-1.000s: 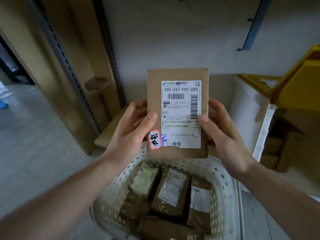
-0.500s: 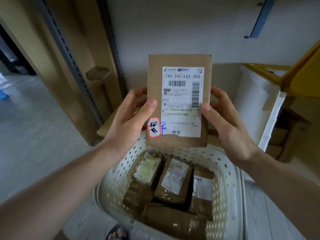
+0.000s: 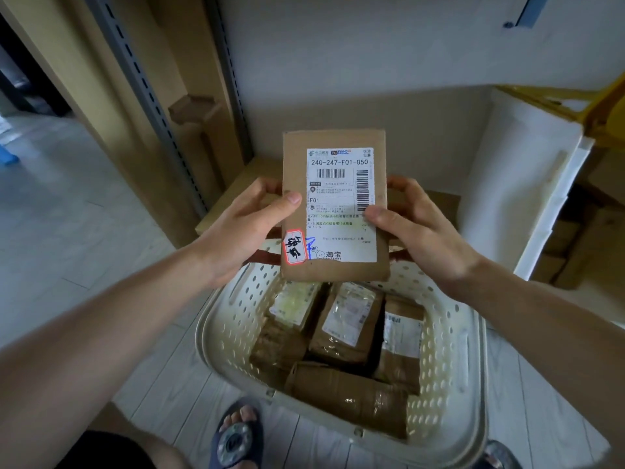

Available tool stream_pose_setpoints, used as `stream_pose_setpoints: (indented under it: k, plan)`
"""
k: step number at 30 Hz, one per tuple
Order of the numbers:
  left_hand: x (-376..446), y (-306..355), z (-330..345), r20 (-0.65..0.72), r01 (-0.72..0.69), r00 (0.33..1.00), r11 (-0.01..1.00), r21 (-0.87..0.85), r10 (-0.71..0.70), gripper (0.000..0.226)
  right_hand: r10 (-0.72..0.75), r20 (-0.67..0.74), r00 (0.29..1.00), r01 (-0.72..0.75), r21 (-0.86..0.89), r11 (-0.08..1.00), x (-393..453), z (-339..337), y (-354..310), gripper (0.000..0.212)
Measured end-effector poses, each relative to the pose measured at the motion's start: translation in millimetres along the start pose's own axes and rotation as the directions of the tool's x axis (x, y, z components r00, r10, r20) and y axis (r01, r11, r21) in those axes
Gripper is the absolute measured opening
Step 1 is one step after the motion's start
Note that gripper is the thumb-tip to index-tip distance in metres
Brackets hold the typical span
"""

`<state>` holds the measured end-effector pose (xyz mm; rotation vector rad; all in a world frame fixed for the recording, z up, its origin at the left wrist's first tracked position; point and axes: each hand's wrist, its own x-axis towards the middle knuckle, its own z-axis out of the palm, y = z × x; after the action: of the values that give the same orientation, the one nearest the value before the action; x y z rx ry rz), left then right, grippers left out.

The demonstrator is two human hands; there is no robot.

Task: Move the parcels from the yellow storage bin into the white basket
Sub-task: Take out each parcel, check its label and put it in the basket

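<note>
A flat brown cardboard parcel [image 3: 296, 198] with a white shipping label and a red-edged sticker stands upright in front of me. My left hand [image 3: 243, 228] grips its left edge, thumb on the front. My right hand [image 3: 416, 225] grips its right edge the same way. The parcel hangs just above the far rim of the white perforated basket [image 3: 230, 319], which sits on the floor and holds several brown taped parcels [image 3: 345, 390]. A corner of the yellow storage bin [image 3: 608, 106] shows at the far right edge.
A white foam box [image 3: 527, 184] stands right of the basket, with cardboard boxes [image 3: 568, 252] behind it. A metal shelf upright [image 3: 152, 96] and brown boards rise at the left. My sandalled feet [image 3: 236, 434] are close to the basket's near rim.
The parcel, still held in both hands, has come down closer to the basket. The view has tipped downward, so more of the basket and my feet now show.
</note>
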<state>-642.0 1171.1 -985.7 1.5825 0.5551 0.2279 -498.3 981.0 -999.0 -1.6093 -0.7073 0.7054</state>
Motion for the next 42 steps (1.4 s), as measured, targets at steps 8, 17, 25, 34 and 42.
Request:
stream_pose_setpoints:
  k: [8,17,25,34,42]
  plan:
    - [2.6,-14.7,-7.3,0.129,0.265,0.950,0.953,0.148,-0.284,0.039,0.222,0.054,0.973,-0.211,-0.165,0.964,1.0,5.5,13.6,0.042]
    - [11.4,-38.0,12.5,0.188,0.317,0.887,0.853,0.414,-0.421,0.029,0.358,-0.062,0.931,-0.360,-0.298,0.884,-10.2,6.7,45.1,0.031]
    - [31.8,-59.0,51.0,0.256,0.295,0.819,0.759,0.580,-0.513,0.027,0.459,-0.066,0.886,-0.445,-0.400,0.801,-22.4,-13.4,76.0,0.009]
    - [38.1,-79.2,118.7,0.306,0.117,0.823,0.669,0.734,-0.479,0.027,0.505,-0.173,0.846,-0.522,-0.469,0.712,-43.1,-36.5,95.5,0.006]
    - [43.2,-80.2,123.1,0.320,0.122,0.754,0.601,0.790,-0.573,0.024,0.469,-0.139,0.872,-0.453,-0.593,0.666,-52.0,-37.1,113.0,0.093]
